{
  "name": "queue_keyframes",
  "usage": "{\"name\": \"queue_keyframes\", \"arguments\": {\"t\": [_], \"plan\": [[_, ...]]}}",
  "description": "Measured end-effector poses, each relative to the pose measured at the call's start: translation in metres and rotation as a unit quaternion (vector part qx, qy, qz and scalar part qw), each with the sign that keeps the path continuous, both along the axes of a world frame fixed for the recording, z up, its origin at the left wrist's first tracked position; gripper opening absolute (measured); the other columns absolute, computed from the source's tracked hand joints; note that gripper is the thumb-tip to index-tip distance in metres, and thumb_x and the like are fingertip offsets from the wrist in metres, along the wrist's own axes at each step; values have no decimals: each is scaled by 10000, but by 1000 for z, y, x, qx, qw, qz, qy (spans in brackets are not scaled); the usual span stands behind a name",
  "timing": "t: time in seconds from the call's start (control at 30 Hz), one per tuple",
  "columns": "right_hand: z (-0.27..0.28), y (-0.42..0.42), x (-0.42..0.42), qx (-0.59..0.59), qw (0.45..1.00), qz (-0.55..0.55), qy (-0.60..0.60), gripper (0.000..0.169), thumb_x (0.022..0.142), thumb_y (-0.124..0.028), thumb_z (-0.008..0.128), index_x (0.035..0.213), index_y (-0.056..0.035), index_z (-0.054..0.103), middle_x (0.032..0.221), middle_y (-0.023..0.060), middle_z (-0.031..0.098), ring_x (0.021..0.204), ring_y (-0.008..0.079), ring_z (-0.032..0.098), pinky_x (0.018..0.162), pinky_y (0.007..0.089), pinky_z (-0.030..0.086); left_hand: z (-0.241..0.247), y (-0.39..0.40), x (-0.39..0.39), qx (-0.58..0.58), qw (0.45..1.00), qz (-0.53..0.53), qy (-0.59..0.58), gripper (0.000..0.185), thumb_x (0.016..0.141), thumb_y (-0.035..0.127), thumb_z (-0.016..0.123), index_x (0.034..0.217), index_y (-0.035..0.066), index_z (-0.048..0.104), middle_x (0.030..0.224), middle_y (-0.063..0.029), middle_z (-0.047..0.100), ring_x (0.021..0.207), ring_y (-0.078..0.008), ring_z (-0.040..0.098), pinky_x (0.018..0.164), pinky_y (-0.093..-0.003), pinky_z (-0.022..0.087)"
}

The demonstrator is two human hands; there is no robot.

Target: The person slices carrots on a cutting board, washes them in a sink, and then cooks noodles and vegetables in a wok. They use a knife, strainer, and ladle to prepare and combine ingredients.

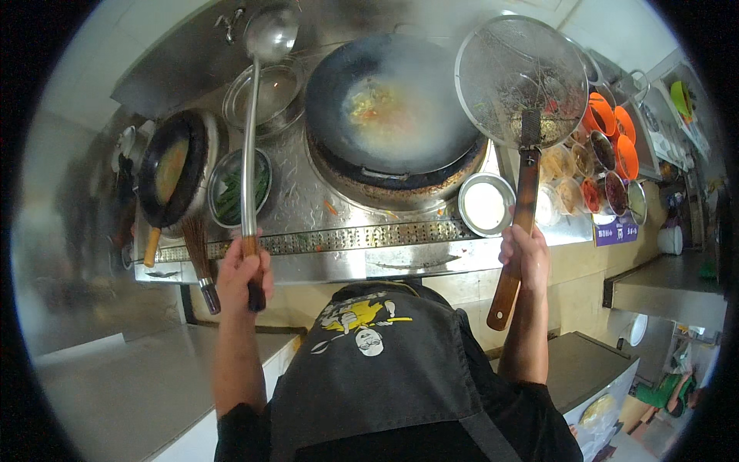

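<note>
My left hand grips the handle of a long steel ladle, its bowl raised towards the back of the range. In my right hand is the wooden handle of a round wire-mesh strainer, held up right of the large wok. The large black wok rests on the burner ring between both tools, with steaming yellowish liquid and bits of food in it. A steel bowl of white contents stands near my right hand. A bowl of green vegetables lies behind the ladle.
A smaller wok with a wooden handle sits tilted at left, beside a bamboo brush. A steel basin stands behind. Seasoning containers and orange bowls crowd the right. Another person is far off at lower right.
</note>
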State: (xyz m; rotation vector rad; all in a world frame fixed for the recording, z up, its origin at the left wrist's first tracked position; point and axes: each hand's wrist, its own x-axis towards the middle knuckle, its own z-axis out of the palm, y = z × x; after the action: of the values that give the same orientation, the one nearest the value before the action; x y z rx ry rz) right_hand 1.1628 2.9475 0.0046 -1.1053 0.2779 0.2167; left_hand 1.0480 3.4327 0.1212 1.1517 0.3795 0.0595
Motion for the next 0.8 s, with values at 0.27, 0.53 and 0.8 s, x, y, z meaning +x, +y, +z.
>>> {"name": "queue_keyframes", "arguments": {"t": [0.27,0.53,0.8], "plan": [[-4,11,19,-47,999,3,7,365,921,-85,543,1269,-5,470,746,45,526,549,112,488,469,260,403,-93,13,-93,-185,979,27,81,490,895,219,594,1321,15,467,788,-52,552,477,-115,476,373,-243,405],[85,89,48,-135,989,43,49,71,881,-50,542,917,-45,482,718,41,516,527,116,480,445,268,400,-177,21,-103,-246,966,3,83,499,915,269,560,1338,21,466,812,-47,573,550,-119,513,438,-251,426],[60,102,91,-159,985,59,38,58,905,-68,545,926,-34,503,743,56,543,558,120,512,466,269,431,-202,18,-104,-43,972,-13,232,294,954,162,546,1228,56,531,904,-75,629,739,-157,607,654,-285,508]]}}
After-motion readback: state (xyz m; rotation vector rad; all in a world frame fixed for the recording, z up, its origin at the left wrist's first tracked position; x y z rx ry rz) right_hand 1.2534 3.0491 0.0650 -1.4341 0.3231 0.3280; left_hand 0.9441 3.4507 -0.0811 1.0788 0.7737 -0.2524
